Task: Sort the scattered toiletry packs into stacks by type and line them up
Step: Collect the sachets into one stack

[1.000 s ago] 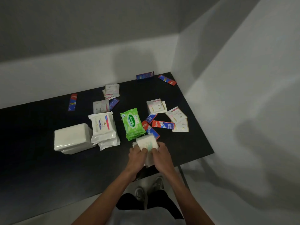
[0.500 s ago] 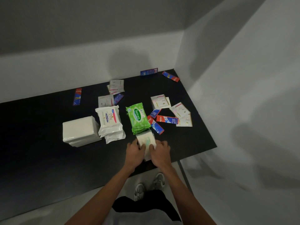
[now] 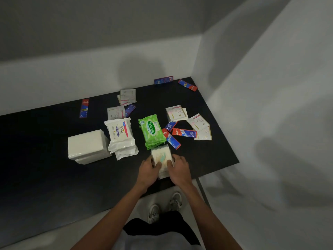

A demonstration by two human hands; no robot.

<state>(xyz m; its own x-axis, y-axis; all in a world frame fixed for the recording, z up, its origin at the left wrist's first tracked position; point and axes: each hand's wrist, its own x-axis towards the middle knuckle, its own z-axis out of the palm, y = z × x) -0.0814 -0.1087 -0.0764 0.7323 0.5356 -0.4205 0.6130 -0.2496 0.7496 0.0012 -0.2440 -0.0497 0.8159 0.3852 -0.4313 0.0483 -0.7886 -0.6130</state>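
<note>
- A lone Colgate sachet (image 3: 83, 108) lies near the back edge of the black table (image 3: 36, 159), well apart from the other things.
- A stack of plain white packs (image 3: 86, 146) sits left of centre and touches the stack of Dove wipe packs (image 3: 120, 136) just to its right.
- Behind the Dove wipe packs, flat Dove sachets (image 3: 117, 112) lie loosely overlapped.
- The green Sanicare packs (image 3: 152, 131) are stacked at the centre, apart from the Dove wipe packs.
- Just in front of the Sanicare packs, touching their near end, is the small pale pack (image 3: 161, 156) (a teal mark shows on top; whether more packs lie beneath it cannot be told).
- The left hand (image 3: 149, 171) grips the pack's left side, with the fingers curled at its edge and the thumb on top.
- The right hand (image 3: 178, 168) clasps the right side in the same way.
- Right of the Sanicare packs, three toothpaste sachets (image 3: 183, 132) lie fanned and touching.
- Further right, loose Dove sachets (image 3: 198, 121) are scattered, some overlapping.
- At the back right corner, a blue sachet (image 3: 163, 80) leans against the wall, with a red sachet (image 3: 187, 85) lying near it.
</note>
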